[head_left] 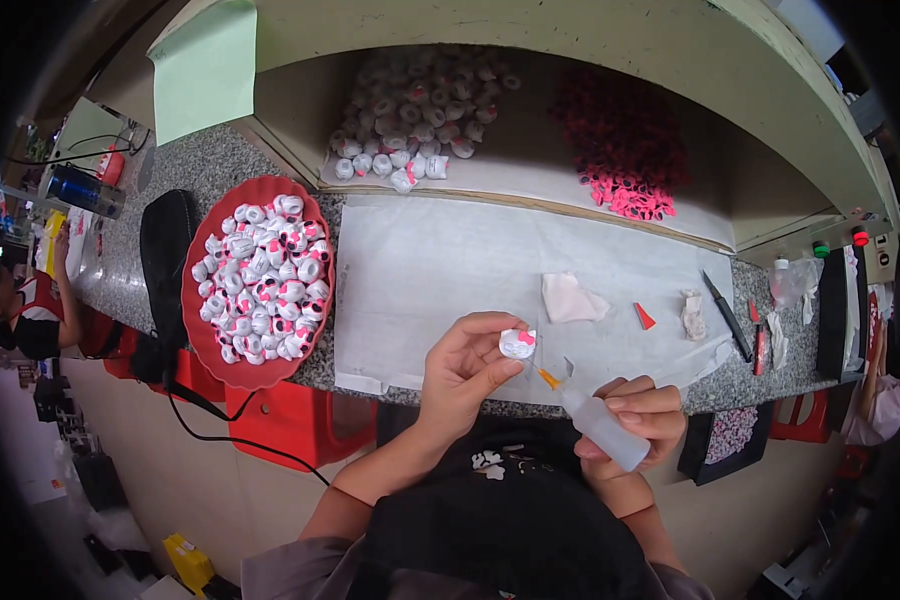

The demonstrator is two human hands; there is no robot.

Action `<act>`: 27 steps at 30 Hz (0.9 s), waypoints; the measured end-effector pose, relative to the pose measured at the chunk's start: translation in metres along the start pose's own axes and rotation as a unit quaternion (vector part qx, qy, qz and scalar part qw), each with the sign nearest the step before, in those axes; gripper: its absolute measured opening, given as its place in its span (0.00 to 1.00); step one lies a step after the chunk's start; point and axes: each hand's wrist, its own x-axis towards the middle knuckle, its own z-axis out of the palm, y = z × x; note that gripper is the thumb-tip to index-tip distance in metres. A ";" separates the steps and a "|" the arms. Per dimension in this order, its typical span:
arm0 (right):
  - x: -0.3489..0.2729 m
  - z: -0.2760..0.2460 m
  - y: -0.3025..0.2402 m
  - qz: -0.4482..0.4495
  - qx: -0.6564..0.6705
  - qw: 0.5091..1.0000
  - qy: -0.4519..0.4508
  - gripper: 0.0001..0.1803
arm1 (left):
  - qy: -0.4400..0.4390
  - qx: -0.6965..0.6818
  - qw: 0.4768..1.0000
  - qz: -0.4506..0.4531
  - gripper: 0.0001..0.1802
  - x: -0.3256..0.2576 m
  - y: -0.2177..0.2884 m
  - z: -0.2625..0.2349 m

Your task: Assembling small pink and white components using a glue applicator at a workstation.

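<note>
Between the thumb and fingers of my left hand point(462, 372) is a small white toy head point(517, 344) with a pink bow on it. My right hand point(642, 425) grips a translucent squeeze bottle point(608, 432), tilted so that its orange needle tip point(548, 378) points up toward the toy head. The tip is close to the head; whether they touch I cannot tell. Both hands are above the near edge of a white paper sheet point(420, 270). A folded pale cloth point(572, 298) and a small red cone-shaped cap point(644, 317) lie on that sheet.
A red scalloped tray point(196, 328) full of white toy heads stands at left. On the shelf above lie more white heads point(400, 120) and a pile of pink pieces point(630, 190). A black-handled knife point(728, 318) and a crumpled tissue point(692, 316) lie at right. Other people sit farther off.
</note>
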 end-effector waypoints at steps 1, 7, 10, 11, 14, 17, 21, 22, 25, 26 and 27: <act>0.000 0.000 0.000 -0.007 0.004 1.000 -0.014 0.24 | -0.009 0.004 1.000 0.003 0.17 0.000 0.000 0.000; 0.000 -0.001 0.001 -0.017 -0.019 0.999 -0.034 0.24 | -0.026 0.012 1.000 0.013 0.18 0.001 -0.002 0.001; 0.000 -0.001 0.002 -0.023 -0.020 0.999 -0.040 0.25 | -0.025 0.014 0.999 0.013 0.18 0.001 -0.001 0.001; 0.000 -0.002 0.002 -0.022 -0.021 0.999 -0.039 0.25 | -0.024 0.014 1.000 0.011 0.18 0.001 -0.002 0.001; 0.000 -0.003 0.003 -0.023 -0.020 0.998 -0.046 0.25 | -0.026 0.010 1.000 0.012 0.18 0.001 -0.002 0.001; 0.000 -0.005 0.001 -0.020 -0.015 0.998 -0.053 0.24 | -0.021 0.004 1.000 0.011 0.19 0.000 -0.002 -0.001; 0.000 -0.007 0.002 -0.030 -0.025 0.998 -0.045 0.24 | -0.019 -0.004 1.000 -0.007 0.19 -0.001 -0.002 0.000; -0.001 -0.007 0.001 -0.029 -0.024 0.998 -0.042 0.24 | -0.022 -0.003 1.000 -0.004 0.19 0.000 -0.002 0.001; 0.000 -0.007 0.002 -0.035 -0.028 0.998 -0.052 0.24 | -0.026 0.000 1.000 -0.001 0.18 0.000 -0.003 0.001; 0.001 -0.007 0.002 -0.035 -0.028 0.998 -0.052 0.24 | -0.028 0.001 1.000 -0.001 0.18 0.000 -0.003 0.001; 0.001 -0.007 0.002 -0.031 -0.027 0.998 -0.056 0.24 | -0.027 0.000 1.000 -0.001 0.18 0.001 -0.003 0.000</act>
